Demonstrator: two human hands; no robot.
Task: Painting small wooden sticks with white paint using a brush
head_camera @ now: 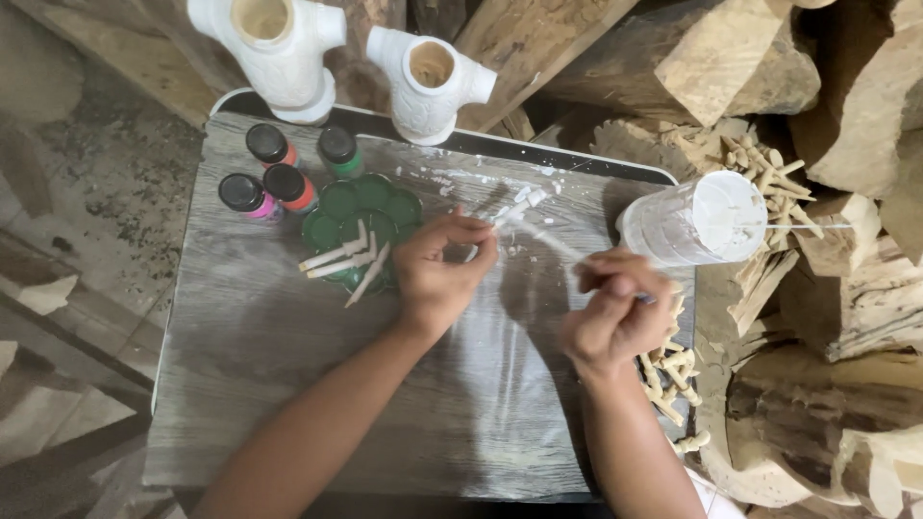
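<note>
Four bottles [279, 173] stand at the board's [288, 384] far left, the palette [361, 216] just right of them holding pegs [341, 259]. Two figurines [346, 62] stand behind the board; the cup [697, 221] sits at its right edge, more pegs [668, 375] nearer.

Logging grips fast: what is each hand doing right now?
Left hand: closed, pinching a small white-painted peg.
Right hand: closed on a thin brush, motion-blurred.

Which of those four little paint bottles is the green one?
The green bottle is the back right one of the cluster, right behind the green palette. The other three show red, orange and pink.
</note>
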